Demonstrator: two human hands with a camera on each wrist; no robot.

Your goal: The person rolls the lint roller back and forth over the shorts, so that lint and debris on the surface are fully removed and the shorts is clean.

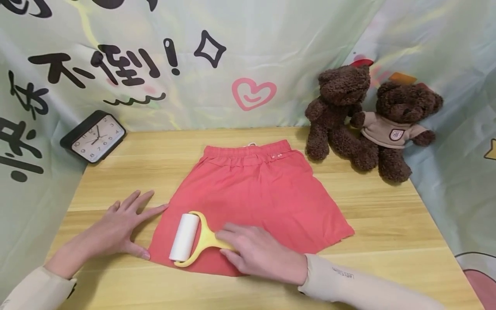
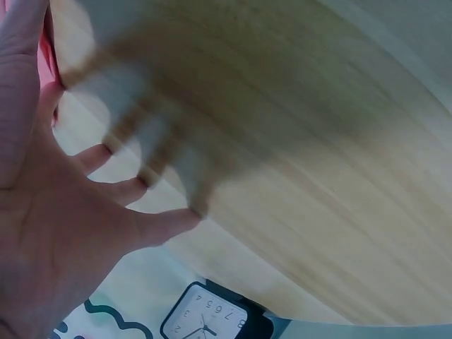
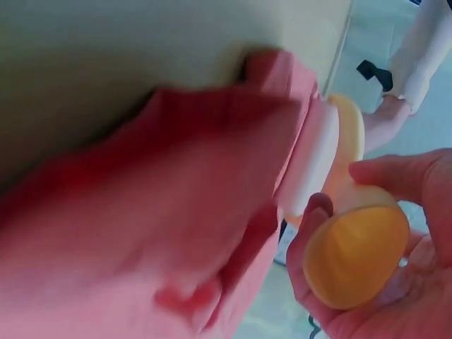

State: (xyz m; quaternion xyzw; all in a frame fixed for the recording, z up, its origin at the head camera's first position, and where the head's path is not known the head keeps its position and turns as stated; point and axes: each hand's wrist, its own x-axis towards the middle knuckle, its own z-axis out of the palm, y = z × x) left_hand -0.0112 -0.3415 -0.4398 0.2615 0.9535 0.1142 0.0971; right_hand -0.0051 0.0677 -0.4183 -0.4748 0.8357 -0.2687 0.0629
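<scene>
A pair of red shorts [image 1: 255, 193] lies flat on the wooden table, waistband toward the back. My right hand [image 1: 259, 252] grips the yellow handle of a lint roller [image 1: 184, 237], whose white roll rests on the lower left part of the cloth. In the right wrist view, fingers and thumb wrap round the lint roller's handle [image 3: 357, 254], close beside the red fabric [image 3: 176, 205]. My left hand [image 1: 116, 226] is spread on the table, thumb and forefinger touching the left edge of the shorts. In the left wrist view, the left hand's fingers [image 2: 169, 226] are straight and apart.
A black-framed clock [image 1: 97, 137] stands at the back left of the table [image 1: 395, 241]. Two brown teddy bears [image 1: 395, 129] sit at the back right, one in a beige shirt. Printed curtains [image 1: 290, 51] enclose the back and sides.
</scene>
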